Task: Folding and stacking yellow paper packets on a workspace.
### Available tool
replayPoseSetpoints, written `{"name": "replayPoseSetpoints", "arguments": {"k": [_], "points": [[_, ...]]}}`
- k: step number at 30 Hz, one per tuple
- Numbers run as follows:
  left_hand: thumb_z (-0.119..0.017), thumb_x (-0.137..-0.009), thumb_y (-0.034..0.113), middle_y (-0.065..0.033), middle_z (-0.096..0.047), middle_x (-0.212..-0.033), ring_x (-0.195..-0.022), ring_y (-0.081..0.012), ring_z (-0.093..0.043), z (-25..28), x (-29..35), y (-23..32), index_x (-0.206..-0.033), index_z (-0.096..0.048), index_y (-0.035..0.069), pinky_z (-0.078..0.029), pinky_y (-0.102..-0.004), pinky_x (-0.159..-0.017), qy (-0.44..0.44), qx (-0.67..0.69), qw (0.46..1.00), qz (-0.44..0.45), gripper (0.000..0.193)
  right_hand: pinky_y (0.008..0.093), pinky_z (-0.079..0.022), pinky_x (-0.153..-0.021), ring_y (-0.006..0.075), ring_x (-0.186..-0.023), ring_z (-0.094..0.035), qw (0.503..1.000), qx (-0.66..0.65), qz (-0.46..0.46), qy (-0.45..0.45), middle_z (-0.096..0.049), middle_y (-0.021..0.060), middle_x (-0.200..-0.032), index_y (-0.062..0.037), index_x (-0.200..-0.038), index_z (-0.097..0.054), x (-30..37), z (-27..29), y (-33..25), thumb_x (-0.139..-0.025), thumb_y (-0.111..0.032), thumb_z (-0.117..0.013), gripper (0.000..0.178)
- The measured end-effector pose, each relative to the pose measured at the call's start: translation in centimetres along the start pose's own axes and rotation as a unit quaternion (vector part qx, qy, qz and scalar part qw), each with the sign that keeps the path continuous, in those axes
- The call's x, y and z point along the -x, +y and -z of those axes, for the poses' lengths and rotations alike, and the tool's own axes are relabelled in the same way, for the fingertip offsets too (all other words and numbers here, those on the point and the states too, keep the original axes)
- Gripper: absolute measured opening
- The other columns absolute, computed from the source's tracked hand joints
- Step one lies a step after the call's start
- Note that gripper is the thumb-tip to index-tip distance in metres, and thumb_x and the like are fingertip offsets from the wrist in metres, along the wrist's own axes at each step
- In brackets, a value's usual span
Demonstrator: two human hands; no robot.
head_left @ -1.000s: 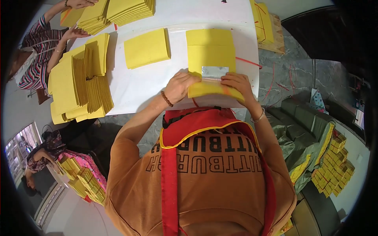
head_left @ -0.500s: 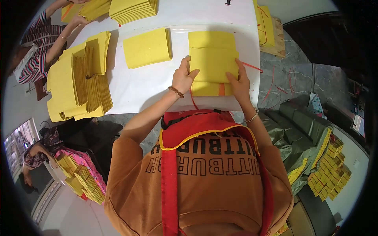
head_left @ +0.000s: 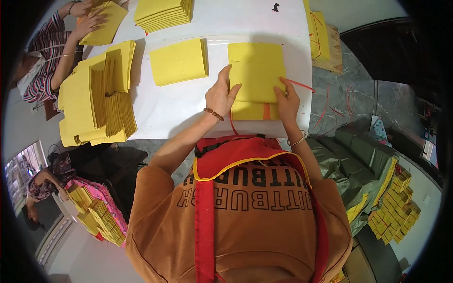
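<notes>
In front of me on the white table lies a stack of yellow paper (head_left: 257, 81), with an upper bundle resting over another yellow layer that shows at the far and near sides. My left hand (head_left: 221, 95) grips the left edge, thumb on top and fingers along the side. At the right edge, my right hand (head_left: 287, 100) pinches the stack with thumb and fingertips. A red string (head_left: 302, 86) comes out from under the right side, and a red length also hangs at the near left corner. An orange strip (head_left: 266, 111) marks the near layer.
Left of my hands lies a smaller yellow stack (head_left: 178, 62). Tall yellow piles (head_left: 96, 99) fill the table's left side, with another pile (head_left: 163, 14) at the far edge. A co-worker's hands (head_left: 89, 23) handle yellow paper at far left. Tied bundles (head_left: 321, 37) stand beyond the right edge.
My hands stay at the stack's sides, with only slight shifts of the fingers. The co-worker's hands and yellow paper have changed position at far left. The whole view has shifted slightly.
</notes>
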State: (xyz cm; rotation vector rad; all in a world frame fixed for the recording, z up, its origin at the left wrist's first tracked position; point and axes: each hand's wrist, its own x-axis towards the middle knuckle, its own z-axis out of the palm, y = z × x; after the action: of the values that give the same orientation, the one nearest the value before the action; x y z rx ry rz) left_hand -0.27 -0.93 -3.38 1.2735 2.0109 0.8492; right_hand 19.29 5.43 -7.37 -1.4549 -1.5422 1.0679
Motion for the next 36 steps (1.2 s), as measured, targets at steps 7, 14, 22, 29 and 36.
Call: {"name": "replayPoseSetpoints", "arguments": {"k": [7,14,22,29,36], "points": [[-0.063,-0.08,0.028,-0.0142,-0.043,-0.13,-0.122,-0.0313,-0.037,-1.2,-0.1,1.1,-0.129,-0.045,0.011,-0.032,-0.0485,-0.093,0.011,-0.201,0.929,-0.312,0.054,0.025,-0.043,-0.06,0.01,-0.066,-0.054,0.997,0.052,-0.05,-0.031,-0.065,0.0057,-0.079,-0.0054,-0.116,-0.059,0.0,0.2,-1.1,-0.081,-0.013,-0.064,0.036],[-0.057,-0.083,0.042,-0.0113,-0.035,-0.14,-0.131,-0.0297,-0.029,-3.7,0.2,-0.3,-0.135,-0.039,0.012,-0.022,-0.0498,-0.106,-0.12,-0.229,0.895,-0.364,0.063,0.0371,-0.038,-0.085,0.0166,-0.1,-0.054,0.986,0.145,0.081,-0.019,-0.056,0.011,-0.117,-0.0081,-0.122,-0.055,1.0,0.7,-1.4,-0.082,-0.017,-0.063,0.042],[-0.063,-0.078,0.03,-0.0138,-0.036,-0.139,-0.129,-0.0321,-0.031,-3.3,-0.2,-0.6,-0.133,-0.041,0.008,-0.025,-0.048,-0.104,-0.108,-0.225,0.887,-0.388,0.064,0.0658,-0.006,-0.101,0.0264,-0.135,-0.025,0.878,0.387,0.229,-0.164,-0.032,0.0102,-0.144,-0.0078,-0.137,-0.037,4.0,1.3,-0.1,-0.088,-0.043,-0.048,0.061],[-0.06,-0.073,0.019,-0.0185,-0.047,-0.126,-0.111,-0.0326,-0.046,-4.9,-0.2,0.0,-0.124,-0.047,-0.002,-0.04,-0.0418,-0.088,-0.018,-0.334,0.838,-0.431,0.057,0.0463,-0.02,-0.107,0.0251,-0.129,-0.035,0.969,0.097,0.089,-0.208,-0.04,0.0122,-0.137,-0.0019,-0.134,-0.038,2.1,3.3,-0.5,-0.095,-0.03,-0.041,0.049],[-0.054,-0.072,0.008,-0.0131,-0.06,-0.105,-0.091,-0.0264,-0.056,-1.2,-2.9,1.9,-0.113,-0.056,0.0,-0.045,-0.0339,-0.079,-0.016,-0.205,0.882,-0.423,0.042,0.0352,-0.037,-0.097,0.0229,-0.116,-0.049,0.99,-0.14,0.008,-0.013,-0.048,0.0125,-0.129,-0.0022,-0.131,-0.043,1.0,3.2,-2.4,-0.099,-0.027,-0.031,0.042]]}}
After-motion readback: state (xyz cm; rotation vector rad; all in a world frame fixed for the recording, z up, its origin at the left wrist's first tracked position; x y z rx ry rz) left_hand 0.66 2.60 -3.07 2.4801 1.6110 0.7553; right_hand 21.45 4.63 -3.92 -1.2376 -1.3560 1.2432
